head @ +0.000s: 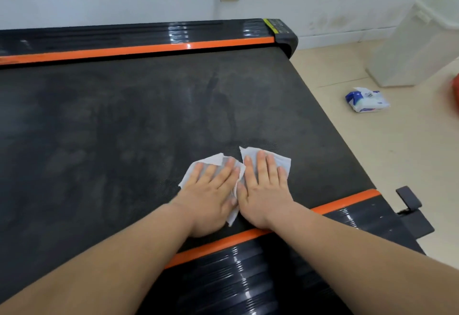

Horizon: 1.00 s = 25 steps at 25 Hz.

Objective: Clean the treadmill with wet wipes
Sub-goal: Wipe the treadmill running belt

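Note:
The treadmill's black belt fills most of the view, dusty and streaked, with orange stripes and glossy black side rails along the near and far edges. My left hand lies flat, fingers spread, pressing a white wet wipe onto the belt near the front rail. Right beside it, my right hand presses flat on a second white wet wipe. The two hands almost touch at the thumbs. A darker, damp-looking streak runs up the belt beyond the wipes.
On the tiled floor to the right lie a blue and white pack of wet wipes and a tall white plastic bin. A red object shows at the right edge. A white wall runs behind the treadmill.

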Available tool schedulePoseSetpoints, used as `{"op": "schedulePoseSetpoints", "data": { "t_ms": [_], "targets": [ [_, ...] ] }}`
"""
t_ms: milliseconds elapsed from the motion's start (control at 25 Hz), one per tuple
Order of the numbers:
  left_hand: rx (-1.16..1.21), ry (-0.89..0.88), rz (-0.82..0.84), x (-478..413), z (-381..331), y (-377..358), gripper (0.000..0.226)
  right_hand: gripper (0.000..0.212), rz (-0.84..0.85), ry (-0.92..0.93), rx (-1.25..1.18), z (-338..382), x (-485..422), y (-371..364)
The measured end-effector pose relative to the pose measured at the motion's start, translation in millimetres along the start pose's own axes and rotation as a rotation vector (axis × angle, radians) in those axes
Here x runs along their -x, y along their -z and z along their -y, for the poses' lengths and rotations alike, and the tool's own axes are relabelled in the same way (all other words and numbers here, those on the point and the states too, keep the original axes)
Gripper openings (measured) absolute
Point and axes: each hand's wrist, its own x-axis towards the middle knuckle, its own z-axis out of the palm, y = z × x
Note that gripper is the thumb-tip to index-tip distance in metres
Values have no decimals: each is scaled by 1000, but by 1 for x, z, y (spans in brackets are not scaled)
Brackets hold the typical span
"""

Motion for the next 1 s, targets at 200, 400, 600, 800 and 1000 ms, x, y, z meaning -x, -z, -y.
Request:
{"op": "schedulePoseSetpoints", "data": {
  "t_ms": [200, 400, 600, 800, 1000],
  "targets": [
    [128, 460, -25, 27, 59, -5, 67, 82, -23, 406, 110, 15, 14, 2],
    [103, 352, -18, -3, 0, 8, 67, 58, 13, 229, -6, -44, 4, 17],
    [-38, 50, -56, -43, -15, 21, 63, 61, -48, -346, -203, -132, -8, 23],
    [97, 457, -93, -74, -8, 26, 66, 73, -119, 1, -57, -98, -9, 16],
    [-37, 20, -140, -107, -47, 33, 64, 80, -93, 175, -11, -123, -14, 17]
  ]
}}
